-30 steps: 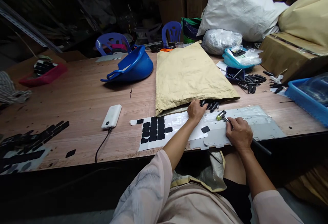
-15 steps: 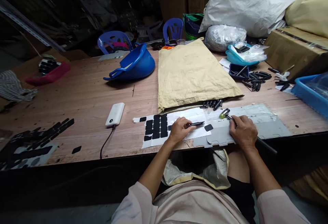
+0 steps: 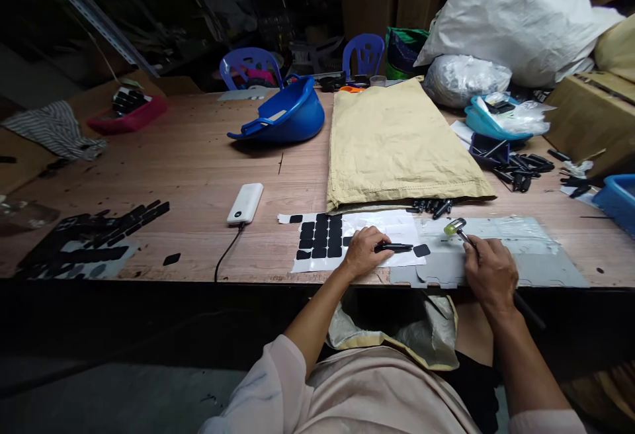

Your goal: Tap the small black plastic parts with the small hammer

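Note:
My left hand is closed around one end of a slim black pen-shaped piece, held level low over the white sheet. Its exact kind is unclear. Just right of its tip lies a black rounded patch. Rows of similar black stickers cover the sheet's left part. My right hand grips a small hammer by its handle. The yellowish-green head points up and left above a grey plastic sheet, and the dark handle end sticks out behind the hand.
A large tan sack lies ahead, with several black pieces at its front edge. Left are a white power bank with cable and a blue basin. More black pieces and a teal basin are at right.
The view has swung left, so everything sits further right. The black piece in my left hand has gone from slightly tilted to level. The hammer remains in my right hand.

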Demonstrator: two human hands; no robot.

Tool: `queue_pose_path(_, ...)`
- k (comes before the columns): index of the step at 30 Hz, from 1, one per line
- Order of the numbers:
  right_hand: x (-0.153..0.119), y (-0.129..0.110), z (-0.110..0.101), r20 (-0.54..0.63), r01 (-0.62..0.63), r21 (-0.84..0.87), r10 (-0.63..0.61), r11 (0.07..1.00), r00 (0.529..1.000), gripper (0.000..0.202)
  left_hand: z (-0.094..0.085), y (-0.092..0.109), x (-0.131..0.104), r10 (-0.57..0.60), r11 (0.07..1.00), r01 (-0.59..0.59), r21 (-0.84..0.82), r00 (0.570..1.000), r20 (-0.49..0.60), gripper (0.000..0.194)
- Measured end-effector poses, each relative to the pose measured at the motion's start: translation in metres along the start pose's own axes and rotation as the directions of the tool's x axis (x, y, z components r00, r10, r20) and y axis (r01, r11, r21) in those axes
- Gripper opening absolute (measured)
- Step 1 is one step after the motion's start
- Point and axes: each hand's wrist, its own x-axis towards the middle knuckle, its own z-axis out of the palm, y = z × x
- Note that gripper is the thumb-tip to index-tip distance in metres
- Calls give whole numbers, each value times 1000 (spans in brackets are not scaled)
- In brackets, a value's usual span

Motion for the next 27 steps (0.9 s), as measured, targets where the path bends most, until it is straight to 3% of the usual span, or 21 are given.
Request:
queue_pose_path(2, -7, -23, -8, -16, 15, 161, -12, 987, 1000, 30, 0, 2, 1, -20, 1000, 20, -14, 1000, 4, 16)
queue_pose_path(5, -21, -61, -16, 63, 80, 415, -116, 906, 991, 29, 0, 6, 4, -69, 997, 68, -39, 998, -6, 14)
queue_pose_path(10, -36, -97, -14, 154, 98, 489, -196, 867, 968, 36, 0, 8, 4, -67, 997, 66, -50, 998, -9, 15)
queue_pose_path(15, -41, -104, -10, 115, 159, 451, -234, 878, 965, 43, 0, 6, 2, -43, 998, 43, -37, 999, 10, 15)
queue_pose_path(20, -41, -101, -7, 189, 135, 397, -225, 908, 956, 46, 0, 7, 2, -49, 999, 49, -23, 999, -1, 12)
queue_pose_path(25, -36, -97, -13, 74, 110, 426, -156, 898, 985, 39, 0, 8, 3, -56, 998, 56, -12, 998, 4, 12)
queue_pose_path(27, -37, -97, -14, 89, 102, 413, -151, 905, 984, 39, -1, 8, 3, -58, 998, 58, -13, 998, 0, 13)
